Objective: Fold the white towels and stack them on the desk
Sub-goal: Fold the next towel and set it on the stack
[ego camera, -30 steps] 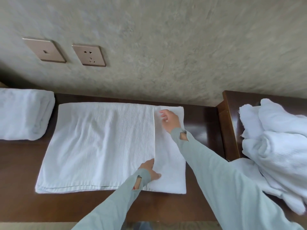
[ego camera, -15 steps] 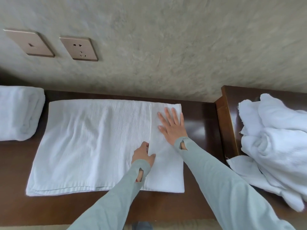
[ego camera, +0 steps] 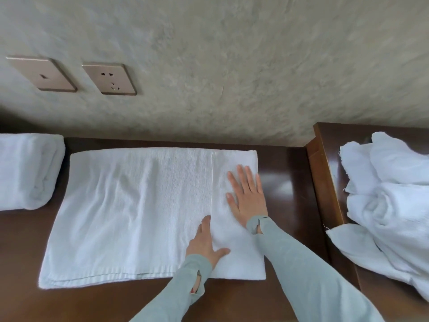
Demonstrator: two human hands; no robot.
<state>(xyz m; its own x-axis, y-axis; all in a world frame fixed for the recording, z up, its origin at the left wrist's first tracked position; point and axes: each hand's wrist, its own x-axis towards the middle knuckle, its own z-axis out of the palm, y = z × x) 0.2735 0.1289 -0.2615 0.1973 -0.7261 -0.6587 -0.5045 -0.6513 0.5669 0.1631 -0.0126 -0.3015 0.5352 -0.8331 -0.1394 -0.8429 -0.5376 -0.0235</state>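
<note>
Both palms down flat on the half-folded white cotton towel [ego camera: 130,212], spread on the dark glossy wooden desk [ego camera: 287,196]. Right hand [ego camera: 248,198] pressing with fingers straight and slightly fanned, on the narrow folded-over flap at the towel's right end; nothing pinched or gripped. Left hand [ego camera: 205,244] also flat, fingers straight along the flap's vertical edge, thumb splayed out onto the flap itself. Pale grey-green sleeves with thumb holes on both arms.

Flap edge running straight away from the left fingertips toward the wall. Towel's right edge just past the right pinky, then a strip of bare desk before the raised dark wooden side unit [ego camera: 325,173]. Loose heap of unfolded white towels [ego camera: 392,196] on that unit, one corner drooping over its near side. Far towel edge close to the rough grey-beige plaster wall [ego camera: 232,66], only a thin dark strip between. Near edge a bit wavy, layers slightly offset, with a band of bare wood beside the left wrist. Well left of the left hand, a rolled-up folded white towel [ego camera: 27,170], apart from the spread one by a narrow gap. Two bronze wall sockets [ego camera: 109,79] above.
</note>
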